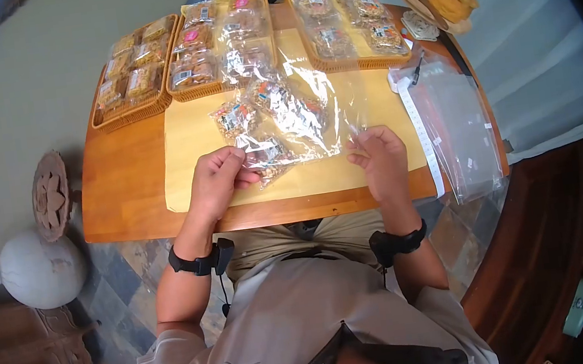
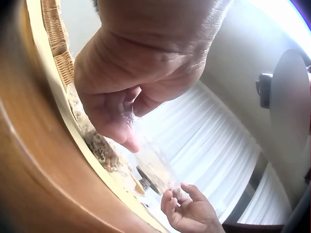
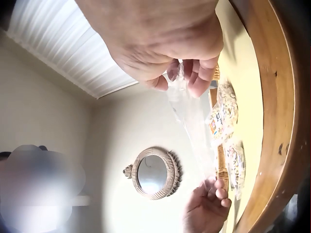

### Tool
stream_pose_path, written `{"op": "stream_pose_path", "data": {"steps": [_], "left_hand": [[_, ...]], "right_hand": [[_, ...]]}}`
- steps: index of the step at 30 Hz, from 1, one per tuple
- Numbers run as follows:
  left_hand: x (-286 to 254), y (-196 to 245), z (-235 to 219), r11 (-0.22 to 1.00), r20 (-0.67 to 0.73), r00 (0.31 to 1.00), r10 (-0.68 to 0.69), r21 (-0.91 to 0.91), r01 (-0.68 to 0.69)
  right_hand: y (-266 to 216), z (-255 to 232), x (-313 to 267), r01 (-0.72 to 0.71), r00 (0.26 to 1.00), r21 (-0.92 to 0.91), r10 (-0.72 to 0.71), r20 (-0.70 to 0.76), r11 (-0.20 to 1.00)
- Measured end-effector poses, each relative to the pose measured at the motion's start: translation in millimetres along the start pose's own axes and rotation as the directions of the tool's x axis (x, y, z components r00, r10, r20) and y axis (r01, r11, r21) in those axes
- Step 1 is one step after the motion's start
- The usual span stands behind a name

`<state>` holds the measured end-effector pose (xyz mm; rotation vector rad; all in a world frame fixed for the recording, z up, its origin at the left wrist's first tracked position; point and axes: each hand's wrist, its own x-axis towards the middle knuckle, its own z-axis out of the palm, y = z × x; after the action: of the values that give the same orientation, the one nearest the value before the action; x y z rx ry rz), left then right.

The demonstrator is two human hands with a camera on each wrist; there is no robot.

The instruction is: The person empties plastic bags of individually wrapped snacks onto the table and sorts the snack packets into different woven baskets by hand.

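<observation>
A clear plastic bag (image 1: 333,121) is stretched between both hands over the yellow sheet (image 1: 188,151). My left hand (image 1: 218,182) pinches one corner of its near edge, thumb against fingers. At the opposite corner my right hand (image 1: 383,161) pinches the same edge, as the right wrist view also shows with the bag (image 3: 192,119) hanging between the hands. Several small snack packets (image 1: 232,119) lie on the sheet, partly seen through the shiny film. One packet (image 1: 274,175) pokes out below the bag's edge, beside my left fingers.
Along the back stand a left basket (image 1: 127,118), a middle basket (image 1: 209,90) and a right basket (image 1: 357,65), all holding packaged snacks. Flat clear bags (image 1: 466,137) lie at the right edge beside a white marked strip (image 1: 418,136) and a black pen (image 1: 417,71).
</observation>
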<state>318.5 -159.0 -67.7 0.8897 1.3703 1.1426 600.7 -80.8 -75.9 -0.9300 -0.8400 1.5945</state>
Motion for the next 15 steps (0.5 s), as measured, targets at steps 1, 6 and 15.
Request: {"op": "stream_pose_path", "data": {"steps": [1,6,15], "left_hand": [[0.9,-1.0,-2.5,0.999,-0.027,0.999,0.026,0.043,-0.025],[1.8,-4.3,-8.8,0.99,-0.104,0.991,0.087,0.121,-0.074],[-13.1,-8.9,-8.6,0.976,-0.183,0.971,0.155,-0.124,-0.179]], "right_hand": [[-1.2,1.6,0.7,-0.002,1.0,-0.067,0.0,-0.025,0.998],[1.3,-15.2,7.2,-0.01,1.0,-0.225,0.012,0.007,0.974],[2.7,-25.6,7.6,0.036,0.986,-0.149,-0.011,0.168,0.988]]}}
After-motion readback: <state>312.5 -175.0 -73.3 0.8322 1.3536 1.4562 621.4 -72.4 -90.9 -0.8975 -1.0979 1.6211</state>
